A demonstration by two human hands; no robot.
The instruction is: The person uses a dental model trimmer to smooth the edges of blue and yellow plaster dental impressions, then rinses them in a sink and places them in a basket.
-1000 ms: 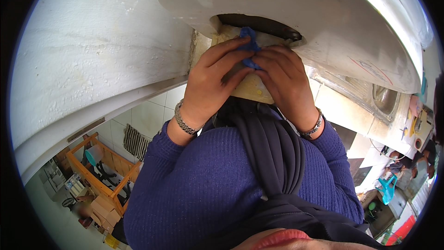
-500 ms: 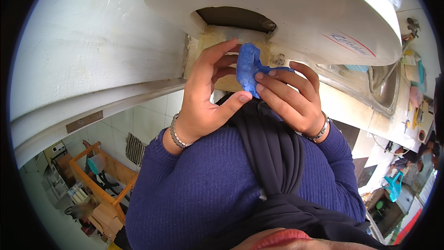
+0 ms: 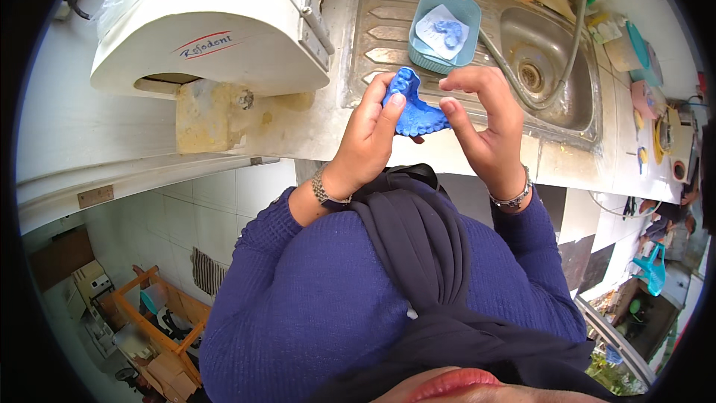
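A blue dental cast point(image 3: 419, 117) with a row of teeth along its curved edge is held up in front of my chest. My left hand point(image 3: 375, 118) grips it at its left side, thumb on the near face. Close by its right end, my right hand point(image 3: 488, 116) is open, thumb and fingers apart; whether the thumb tip touches the cast I cannot tell. Beyond the cast, a light blue plastic basket point(image 3: 421, 19) stands on the drainboard. In it lie a white paper point(image 3: 436, 21) and another blue dental piece point(image 3: 450, 32).
A white rounded machine point(image 3: 246, 60) with a low opening stands on the counter at the left. Right of the basket is a steel sink point(image 3: 556, 75), with a grey hose point(image 3: 488, 48) curving over it. A wooden frame point(image 3: 179, 343) stands lower left.
My view has swung right from the machine toward the sink. The cast has turned, showing its teeth. My right hand has let go of it, while my left has taken hold.
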